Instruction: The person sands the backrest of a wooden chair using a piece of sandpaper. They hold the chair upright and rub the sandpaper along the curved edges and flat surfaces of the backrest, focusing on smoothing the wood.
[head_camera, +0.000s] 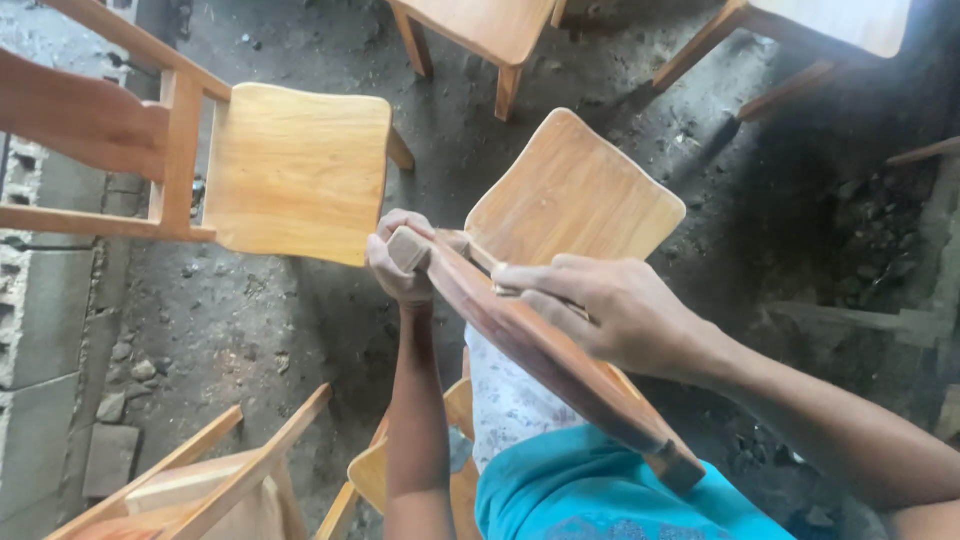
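Observation:
A wooden chair (575, 195) stands below me, its light seat facing up and its darker reddish backrest rail (545, 350) running diagonally toward me. My left hand (400, 265) is wrapped around the far end of that rail. Flat on the rail's top edge lies my right hand (610, 310), fingers pressing down on something thin and pale beneath them, possibly sandpaper. My turquoise shirt (600, 495) shows at the bottom.
Another light wooden chair (295, 170) stands at the upper left. More chairs sit at the top centre (490, 30), top right (830, 25) and bottom left (210, 490). The floor is rough dark concrete (250, 320) with rubble; concrete blocks (40, 330) line the left side.

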